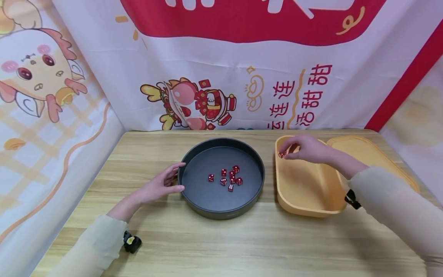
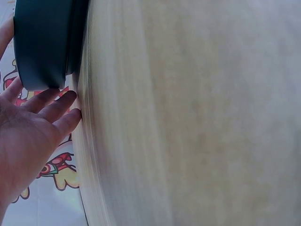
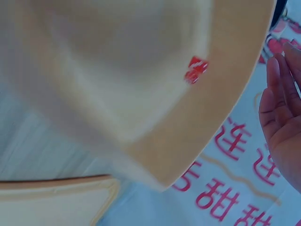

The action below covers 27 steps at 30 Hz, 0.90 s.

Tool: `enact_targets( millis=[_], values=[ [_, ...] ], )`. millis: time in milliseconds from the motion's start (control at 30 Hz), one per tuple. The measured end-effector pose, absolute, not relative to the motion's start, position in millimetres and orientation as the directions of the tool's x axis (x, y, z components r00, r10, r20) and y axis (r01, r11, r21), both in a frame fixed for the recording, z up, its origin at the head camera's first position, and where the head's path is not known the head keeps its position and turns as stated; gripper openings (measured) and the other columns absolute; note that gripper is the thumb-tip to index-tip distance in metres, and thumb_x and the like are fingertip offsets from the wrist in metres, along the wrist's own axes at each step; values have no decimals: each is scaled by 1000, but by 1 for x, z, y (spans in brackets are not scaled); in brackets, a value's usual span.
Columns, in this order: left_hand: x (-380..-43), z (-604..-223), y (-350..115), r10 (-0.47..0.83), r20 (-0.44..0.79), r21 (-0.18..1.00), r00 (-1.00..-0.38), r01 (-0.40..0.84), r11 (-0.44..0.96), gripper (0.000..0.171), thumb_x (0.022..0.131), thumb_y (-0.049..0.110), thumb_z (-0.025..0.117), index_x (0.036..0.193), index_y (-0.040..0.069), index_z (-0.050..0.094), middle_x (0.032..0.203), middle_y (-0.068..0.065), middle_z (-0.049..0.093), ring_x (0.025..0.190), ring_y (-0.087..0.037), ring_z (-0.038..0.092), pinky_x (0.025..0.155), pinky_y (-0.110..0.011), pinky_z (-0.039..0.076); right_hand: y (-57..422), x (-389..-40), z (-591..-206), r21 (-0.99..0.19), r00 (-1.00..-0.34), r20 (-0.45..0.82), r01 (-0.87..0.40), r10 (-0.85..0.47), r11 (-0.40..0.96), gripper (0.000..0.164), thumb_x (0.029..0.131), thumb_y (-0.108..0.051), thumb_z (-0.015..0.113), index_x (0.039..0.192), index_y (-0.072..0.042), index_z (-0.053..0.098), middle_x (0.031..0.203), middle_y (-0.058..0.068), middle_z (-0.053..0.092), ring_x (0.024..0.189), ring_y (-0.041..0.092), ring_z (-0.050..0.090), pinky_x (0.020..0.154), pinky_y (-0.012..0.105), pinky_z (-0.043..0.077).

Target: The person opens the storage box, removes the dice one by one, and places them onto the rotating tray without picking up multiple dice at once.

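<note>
A dark round pan stands on the table with several red dice on its floor. At the pan's left side, my left hand touches the wall with fingers and thumb spread. In the left wrist view, the left hand lies along the dark pan wall. Over the back left of the orange rectangular container is my right hand, fingers bent loosely. Red dice show against the container's inner wall in the right wrist view, apart from the right hand.
Behind the container, to the right, lies its orange lid. A wooden table carries everything. Printed cloth hangs along the table's back edge, with another printed cloth on the left.
</note>
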<state>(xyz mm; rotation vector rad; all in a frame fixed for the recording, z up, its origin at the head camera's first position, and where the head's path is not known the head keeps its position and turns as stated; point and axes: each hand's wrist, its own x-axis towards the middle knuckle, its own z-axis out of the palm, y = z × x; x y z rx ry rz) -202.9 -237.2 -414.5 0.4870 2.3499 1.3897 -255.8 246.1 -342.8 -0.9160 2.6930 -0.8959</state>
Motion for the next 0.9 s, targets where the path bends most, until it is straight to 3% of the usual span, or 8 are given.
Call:
enact_targets(
  millis=[233,600,767,900],
  values=[
    [-203,-416,-239,468,-136,880,-873,111,462,70,94,16,66,153,17,26,157,-22,20,142,-42,19,112,-55,21,263,-265,-359,-574,-825,21,-472,-565,669,19,83,0,74,101,-3,73,100,9,71,85,20,67,81,46,54],
    [-202,-416,-238,471,-134,876,-872,118,467,70,95,15,65,152,18,27,157,-21,20,142,-42,19,112,-55,21,269,-275,-388,-493,-806,1,-516,-592,701,48,82,-8,77,126,2,60,120,19,64,108,39,60,96,55,45],
    [-202,-416,-238,470,-134,882,-872,111,457,70,95,15,65,152,18,27,157,-21,19,142,-42,19,113,-55,21,266,-276,-393,-514,-804,-42,-492,-593,703,52,84,-9,75,131,3,56,122,20,62,109,38,59,98,56,43],
    [-203,-415,-238,467,-138,883,-873,106,458,70,95,16,65,153,18,27,157,-21,19,142,-42,18,112,-55,20,264,-278,-395,-545,-791,-60,-485,-609,684,45,85,-6,73,126,4,60,117,19,65,106,37,61,96,54,45]
  ],
)
